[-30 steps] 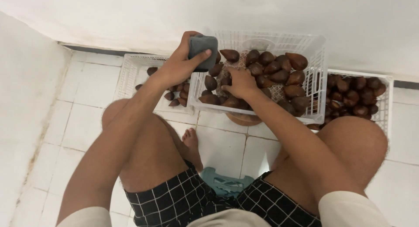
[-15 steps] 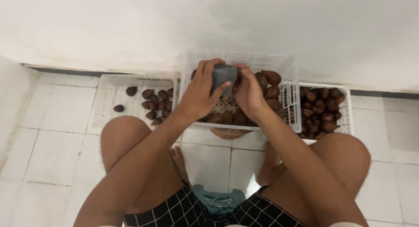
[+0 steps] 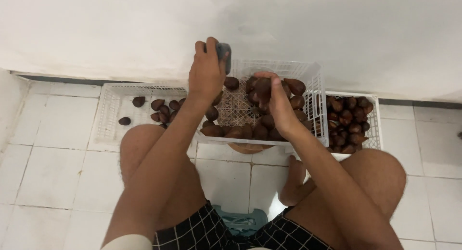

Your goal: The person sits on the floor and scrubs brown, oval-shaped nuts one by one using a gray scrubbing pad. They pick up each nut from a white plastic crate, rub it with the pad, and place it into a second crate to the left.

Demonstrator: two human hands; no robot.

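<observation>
My left hand [image 3: 207, 69] is raised above the left rim of the middle white basket [image 3: 315, 93] and grips a small dark grey-blue block [image 3: 224, 50]. My right hand [image 3: 274, 98] is inside that basket, closed on one brown scaly fruit [image 3: 263, 88] held above the heap. Several more brown fruits [image 3: 255, 131] lie along the basket's near side and back.
A flat white basket [image 3: 108, 118] on the left holds a few fruits. Another white basket [image 3: 373, 120] on the right is full of them. White wall stands behind, tiled floor below. My knees frame a small teal stool [image 3: 240, 221].
The view has tilted down a little. My left hand lifted the dark block up and left, away from my right hand, which now holds a fruit apart from it.
</observation>
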